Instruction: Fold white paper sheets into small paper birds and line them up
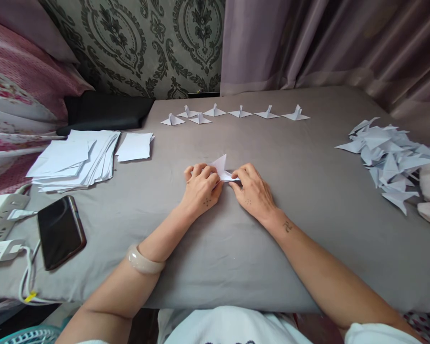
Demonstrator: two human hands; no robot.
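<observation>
A partly folded white paper crane (220,165) is held low over the grey cloth in the middle of the head view, one pointed flap standing up. My left hand (202,187) grips its left side, fingers curled over the paper. On the other side, my right hand (252,190) pinches a narrow white point between thumb and fingers. The fingers hide much of the paper's lower part. Beyond my hands, several finished paper cranes (241,112) stand in a loose row near the far edge.
Stacks of white paper (82,157) and a smaller stack (134,146) lie on the left. Nearer are a phone (61,232) and a power strip (2,215) with cables. A heap of folded paper pieces (390,153) lies at right. A black cloth-like item (105,111) rests at the back left.
</observation>
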